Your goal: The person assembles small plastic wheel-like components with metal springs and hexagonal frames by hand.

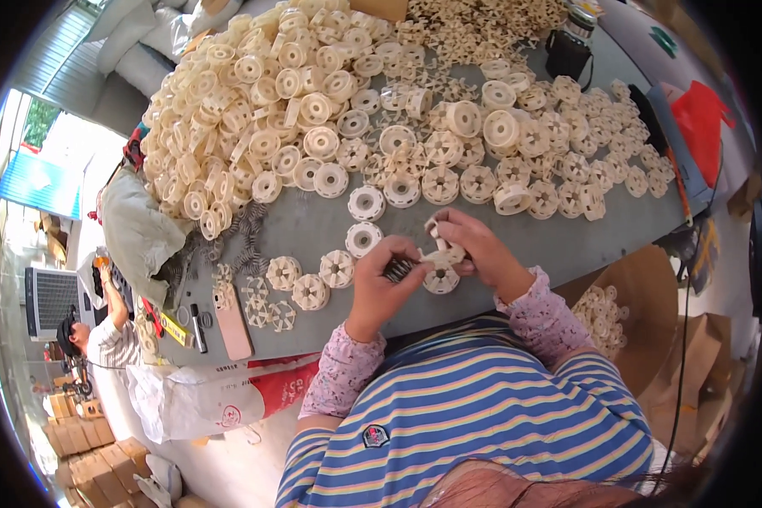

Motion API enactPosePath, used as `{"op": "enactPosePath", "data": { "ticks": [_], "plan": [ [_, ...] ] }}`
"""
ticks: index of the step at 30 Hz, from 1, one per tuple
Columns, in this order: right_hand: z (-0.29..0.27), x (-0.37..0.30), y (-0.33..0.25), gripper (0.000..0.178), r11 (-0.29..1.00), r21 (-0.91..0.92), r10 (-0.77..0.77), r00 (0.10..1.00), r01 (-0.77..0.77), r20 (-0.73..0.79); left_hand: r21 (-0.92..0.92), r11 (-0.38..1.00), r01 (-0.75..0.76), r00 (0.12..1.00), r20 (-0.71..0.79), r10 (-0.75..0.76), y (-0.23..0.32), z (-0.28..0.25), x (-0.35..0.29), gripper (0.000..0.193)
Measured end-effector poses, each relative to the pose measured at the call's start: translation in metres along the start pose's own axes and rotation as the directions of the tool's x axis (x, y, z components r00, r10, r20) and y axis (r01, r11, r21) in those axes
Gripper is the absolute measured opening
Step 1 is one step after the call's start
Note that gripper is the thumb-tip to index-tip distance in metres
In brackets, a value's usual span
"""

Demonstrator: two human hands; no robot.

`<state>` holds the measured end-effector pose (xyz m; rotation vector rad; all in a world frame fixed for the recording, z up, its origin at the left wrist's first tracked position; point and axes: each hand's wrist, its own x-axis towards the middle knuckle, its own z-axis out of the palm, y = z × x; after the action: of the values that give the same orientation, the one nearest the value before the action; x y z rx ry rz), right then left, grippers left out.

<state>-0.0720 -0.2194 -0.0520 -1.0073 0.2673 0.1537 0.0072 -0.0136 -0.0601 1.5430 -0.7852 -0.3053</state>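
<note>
Both my hands work close together above the near edge of the grey table [516, 237]. My left hand [379, 286] is closed around dark metal coil springs [397, 269], its thumb and fingertips reaching toward the right hand. My right hand [481, 247] pinches a small cream plastic piece [437, 232], whose exact shape is partly hidden by the fingers. Just below the fingertips is a round cream plastic wheel [440, 281]; whether a hand touches it I cannot tell. Left of my left hand sit slotted wheels [311, 291], and ring-shaped wheels [364, 240] stand beyond it.
A large heap of cream rings [254, 93] covers the far left; small plastic pieces [483, 25] are piled at the back. Loose springs [250, 229], a phone [231, 322] and a marker [198, 328] lie at left. A carton [652, 292] stands right. Another person [110, 339] works far left.
</note>
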Motion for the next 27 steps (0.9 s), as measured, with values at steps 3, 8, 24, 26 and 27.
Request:
{"op": "enactPosePath", "data": {
  "ticks": [3,8,24,26,27],
  "plan": [
    [0.006,-0.006,0.01,0.026,0.617,-0.581,-0.596,0.797,0.531,0.094,-0.212,0.935,0.286,0.953,0.166,-0.254,0.009,0.006,-0.003,0.021],
    [-0.007,-0.014,0.002,0.04,0.977,-0.21,0.063,0.987,-0.031,0.15,0.319,0.844,-0.431,0.893,0.286,0.348,0.022,0.001,0.001,0.026],
    [0.002,-0.016,0.01,0.024,0.895,-0.337,-0.398,0.864,0.293,-0.307,0.621,0.561,-0.548,0.837,0.401,0.374,0.049,-0.029,0.017,0.022],
    [-0.001,-0.015,0.008,0.024,0.241,-0.932,-0.844,0.533,0.272,-0.063,0.644,0.581,-0.498,0.863,0.302,0.405,0.045,-0.034,0.015,0.022],
    [-0.004,-0.018,0.006,0.024,0.24,-0.932,-0.841,0.538,0.273,-0.059,0.664,0.593,-0.455,0.872,0.199,0.446,0.042,-0.038,0.013,0.023]
  ]
}}
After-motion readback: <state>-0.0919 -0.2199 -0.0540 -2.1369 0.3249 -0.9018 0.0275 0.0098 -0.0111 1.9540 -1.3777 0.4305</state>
